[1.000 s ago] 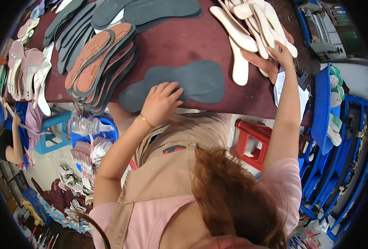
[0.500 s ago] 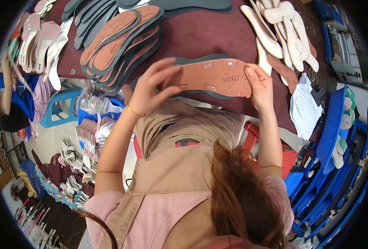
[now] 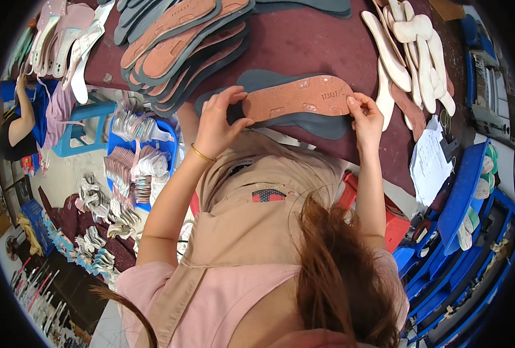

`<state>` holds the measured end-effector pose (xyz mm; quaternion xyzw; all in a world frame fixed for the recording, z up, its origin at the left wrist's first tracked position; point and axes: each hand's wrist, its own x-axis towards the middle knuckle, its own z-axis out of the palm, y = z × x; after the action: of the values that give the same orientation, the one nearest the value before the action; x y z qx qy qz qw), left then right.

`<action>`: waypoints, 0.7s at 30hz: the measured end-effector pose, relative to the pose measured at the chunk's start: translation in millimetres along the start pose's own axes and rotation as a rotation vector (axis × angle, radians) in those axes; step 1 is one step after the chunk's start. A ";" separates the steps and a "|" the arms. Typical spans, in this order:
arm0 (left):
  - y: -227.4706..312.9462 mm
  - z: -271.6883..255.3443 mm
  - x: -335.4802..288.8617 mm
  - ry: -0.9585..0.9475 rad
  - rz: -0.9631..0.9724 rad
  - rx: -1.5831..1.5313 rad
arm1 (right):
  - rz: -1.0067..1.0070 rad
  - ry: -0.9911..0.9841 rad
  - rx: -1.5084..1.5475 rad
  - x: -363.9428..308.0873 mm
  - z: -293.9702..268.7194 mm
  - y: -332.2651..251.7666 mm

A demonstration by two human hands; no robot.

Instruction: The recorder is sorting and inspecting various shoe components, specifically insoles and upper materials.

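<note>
A reddish-brown insole [image 3: 298, 100] with small raised ridges and a printed mark lies level over dark grey insole-shaped sheets [image 3: 322, 129] at the table's near edge. My left hand [image 3: 215, 123] spans its left end, thumb at the near edge and fingertips at the far edge. At the other end, my right hand [image 3: 367, 120] pinches the tip between thumb and fingers. Beyond my left hand rises a stack of brown and grey insoles [image 3: 173, 61].
Cream-white insoles [image 3: 392, 52] lie in a pile on the right of the maroon table [image 3: 304, 43]. Papers [image 3: 430, 165] hang beside a blue tray [image 3: 469, 188]. Left of me stand a blue stool [image 3: 80, 130] and a filled blue basket [image 3: 171, 139]. Another person's arm [image 3: 22, 119] shows farther left.
My left thumb and fingers have closed in around the insole's left end. The insole has come down flatter over the grey sheets. The whole view has shifted slightly.
</note>
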<state>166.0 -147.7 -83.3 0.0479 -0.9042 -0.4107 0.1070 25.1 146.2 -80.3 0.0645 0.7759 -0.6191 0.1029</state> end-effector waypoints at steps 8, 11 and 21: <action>-2.8 -3.4 3.1 -0.054 0.036 -0.024 | -0.028 0.037 -0.144 5.0 0.8 13.7; 10.6 -11.8 11.3 -0.202 0.090 0.122 | -0.072 0.044 -0.217 4.9 -0.9 13.9; 24.8 49.4 38.5 -0.114 0.412 0.194 | -0.306 0.044 -0.795 -0.2 11.8 -10.0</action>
<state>117.1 -102.0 -90.3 -0.1510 -0.9346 -0.2936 0.1321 24.0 132.5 -73.4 -0.0829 0.9569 -0.2783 0.0101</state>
